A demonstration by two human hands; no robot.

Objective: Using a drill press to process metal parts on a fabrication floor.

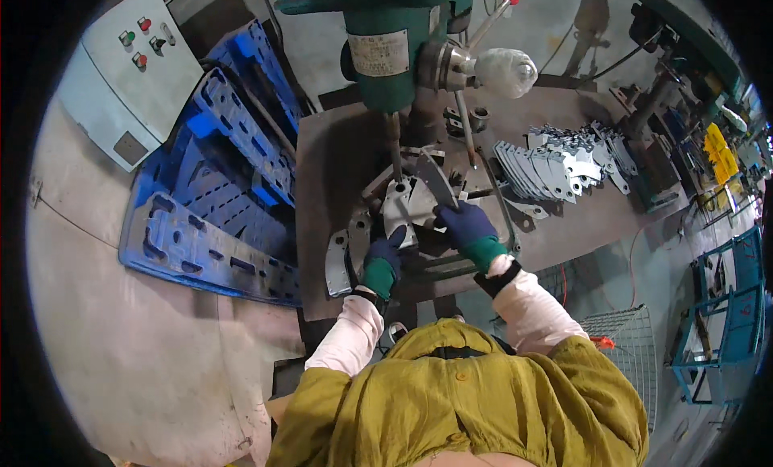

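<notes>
Under the spindle (393, 149) of a green drill press (388, 60), a light grey metal plate (396, 205) lies in a fixture. My left hand (384, 259), in a dark blue and green glove, is closed at the plate's near end, its fingers partly hidden. My right hand (471, 232), gloved alike, grips the lower end of a curved metal plate (436, 179), which stands tilted beside the fixture. To the left of my left hand, another curved plate (337, 266) rests on the worktable (316, 205).
Many loose metal plates (535, 171) are lined up and heaped at the right of the worktable. Blue plastic pallets (213, 254) and a grey control box (133, 72) stand at left. A feed lever (491, 22) juts from the press. A wire basket (632, 350) sits at lower right.
</notes>
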